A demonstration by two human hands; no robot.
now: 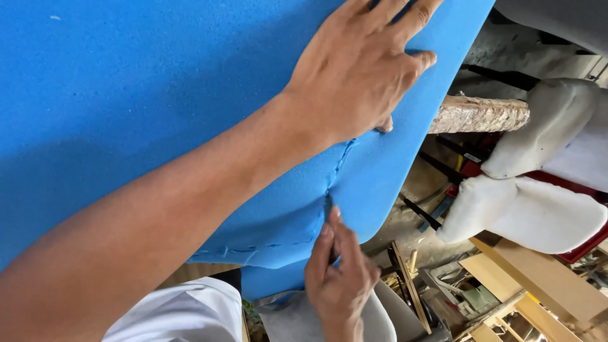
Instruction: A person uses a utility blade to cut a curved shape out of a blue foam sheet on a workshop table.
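Pinched in the right hand (339, 275), a small blade (329, 209) cuts the blue foam sheet (158, 95) just below the flat, open left hand (354, 69); a slip along the ragged cut (339, 164) could nick that wrist.

Left hand (354, 69) presses blue foam (126, 95); right hand (339, 272) cuts it.

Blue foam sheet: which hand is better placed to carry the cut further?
Probably the right hand: it pinches a small blade at the cut line in the blue foam sheet. The left hand lies flat on the foam, holding no tool.
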